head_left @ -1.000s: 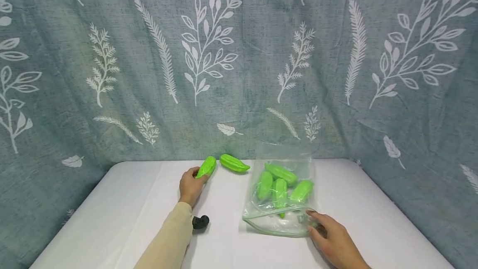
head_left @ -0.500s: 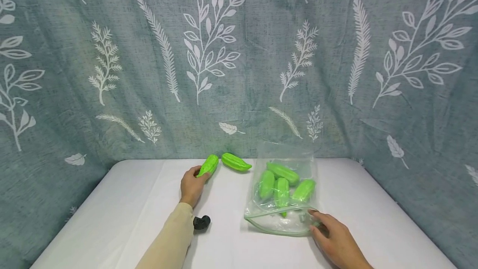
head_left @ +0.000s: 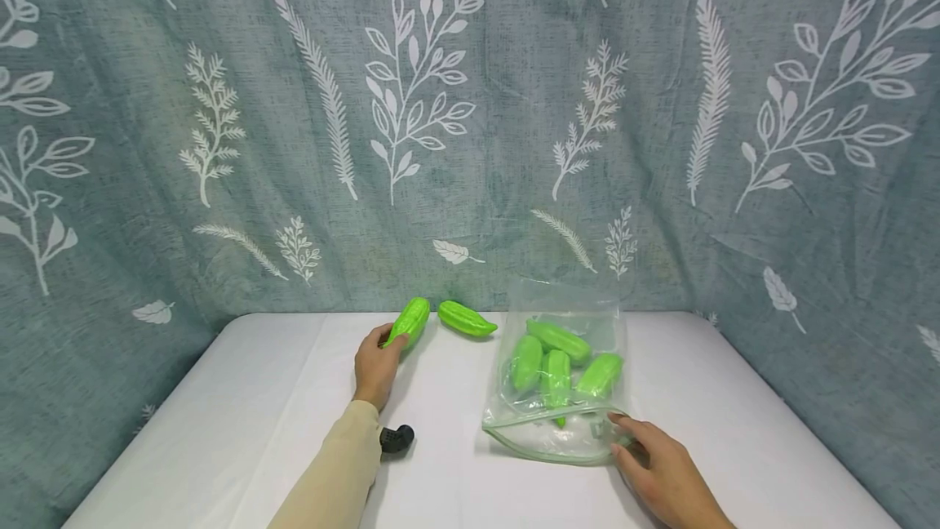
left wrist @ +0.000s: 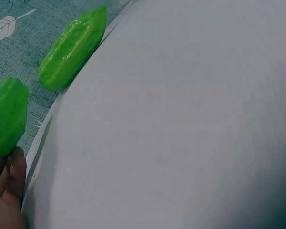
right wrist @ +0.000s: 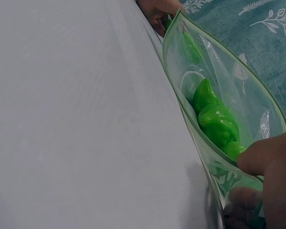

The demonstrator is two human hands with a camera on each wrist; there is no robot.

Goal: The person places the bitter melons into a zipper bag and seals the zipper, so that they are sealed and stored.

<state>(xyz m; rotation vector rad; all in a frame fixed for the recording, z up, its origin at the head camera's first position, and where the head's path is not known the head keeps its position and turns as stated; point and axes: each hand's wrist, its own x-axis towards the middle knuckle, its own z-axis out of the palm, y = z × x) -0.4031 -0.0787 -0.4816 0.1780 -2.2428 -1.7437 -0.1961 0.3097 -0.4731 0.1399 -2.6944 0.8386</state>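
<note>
Reaching forward over the desk (head_left: 220, 431) from the lower left, a beige sleeve (head_left: 334, 464) leads to the left grip, with a small black piece (head_left: 397, 438) jutting from its inner side, nearer the person than that grip.

Nearest on the other side, the right grip (head_left: 661, 468), a bare hand, pinches the edge of a clear bag (head_left: 543, 439) between thumb and fingers, at the right end of its mouth. Directly left of this grip the mouth gapes toward the person, bordered by pale green strips. Beyond and left of it, inside the bag, lie four green vegetables (head_left: 556, 378): three lie close together, and one stands a little apart, nearest to the grip. The right wrist view looks in through the mouth and shows several of them bunched just past the thumb.

Farther away and well to the left, the left grip (head_left: 376, 370) is closed round one end of a held green vegetable (head_left: 410, 321), its other end pointing away from the person. Whether this piece touches the desk is unclear.

Just right of the left grip's load, and apart from it, a loose green vegetable (head_left: 466, 320) lies near the desk's back edge, between that grip and the bag. Behind everything hangs a grey-green curtain (head_left: 507, 104) printed with white leaves.
</note>
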